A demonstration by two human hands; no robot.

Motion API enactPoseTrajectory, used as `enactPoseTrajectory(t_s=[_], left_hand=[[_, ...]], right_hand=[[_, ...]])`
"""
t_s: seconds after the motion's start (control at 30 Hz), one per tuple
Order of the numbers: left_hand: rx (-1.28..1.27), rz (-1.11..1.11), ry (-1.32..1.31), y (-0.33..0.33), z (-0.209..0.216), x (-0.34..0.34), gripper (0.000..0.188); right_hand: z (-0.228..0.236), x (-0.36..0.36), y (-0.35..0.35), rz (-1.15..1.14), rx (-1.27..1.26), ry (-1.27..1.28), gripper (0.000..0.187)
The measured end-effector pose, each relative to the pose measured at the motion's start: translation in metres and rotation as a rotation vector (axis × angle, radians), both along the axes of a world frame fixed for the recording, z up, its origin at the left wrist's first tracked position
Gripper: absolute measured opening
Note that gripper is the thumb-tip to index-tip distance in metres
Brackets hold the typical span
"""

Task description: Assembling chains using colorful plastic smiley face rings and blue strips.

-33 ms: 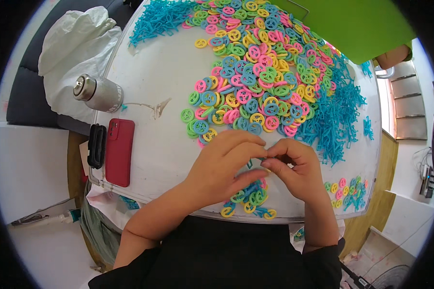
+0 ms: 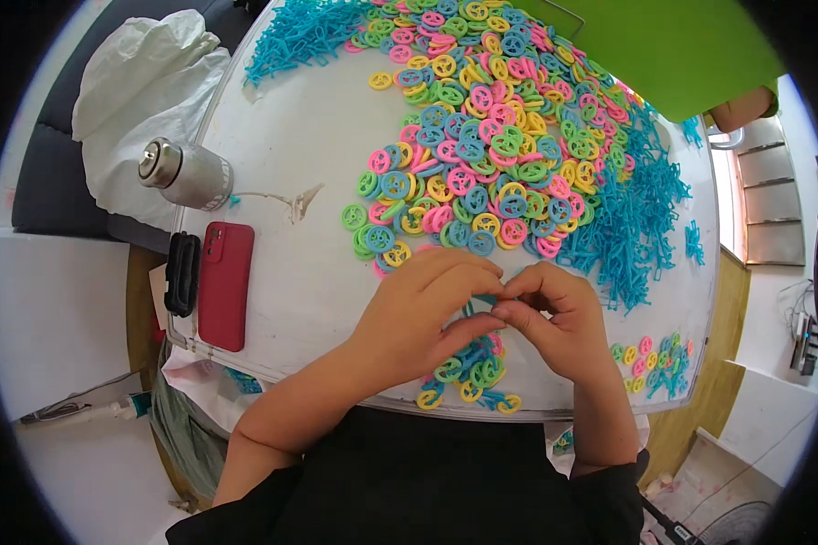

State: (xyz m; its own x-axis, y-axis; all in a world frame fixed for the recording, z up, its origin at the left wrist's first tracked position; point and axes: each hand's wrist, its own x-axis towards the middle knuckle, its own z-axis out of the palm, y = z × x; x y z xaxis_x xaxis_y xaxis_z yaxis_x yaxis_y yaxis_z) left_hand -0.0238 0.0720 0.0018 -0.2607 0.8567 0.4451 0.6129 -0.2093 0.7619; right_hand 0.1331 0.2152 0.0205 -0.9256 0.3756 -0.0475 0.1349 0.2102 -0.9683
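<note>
Blue plastic piece, long axis unclear: left hand is loosely holding it. Right hand is pinching its right end.

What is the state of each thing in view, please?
Left hand: fingers curled at a small blue piece, grip partly hidden.
Right hand: fingers bent, fingertips at the left hand's.
Flask: lid on.
Red phone: lying back up, screen hidden.
White cloth or bag: crumpled.
Coloured wheels: mostly heaped loose.
Blue pieces: piled loose.
Fan: running or not, cannot tell.
</note>
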Motion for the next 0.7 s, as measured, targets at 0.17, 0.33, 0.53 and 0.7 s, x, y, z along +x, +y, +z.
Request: enactPoseTrajectory(t_s=[0.17, 0.33, 0.53, 0.7], left_hand=[[-0.248, -0.021, -0.062, -0.006, 0.000, -0.002, 0.032], [0.127, 0.366, -0.328, -0.008, -0.003, -0.029, 0.025], [0.232, 0.361, -0.766, -0.007, -0.002, -0.029, 0.025], [0.186, 0.342, -0.782, -0.008, -0.005, -0.027, 0.026]], right_hand=[[-0.007, -0.002, 0.000, 0.023, -0.189, -0.034, 0.029], [-0.004, -0.032, 0.013, -0.117, 0.163, 0.065, 0.027], [-0.028, -0.052, -0.015, 0.061, 0.826, -0.070, 0.038], [-0.028, -0.053, -0.013, 0.050, 0.841, -0.068, 0.029]])
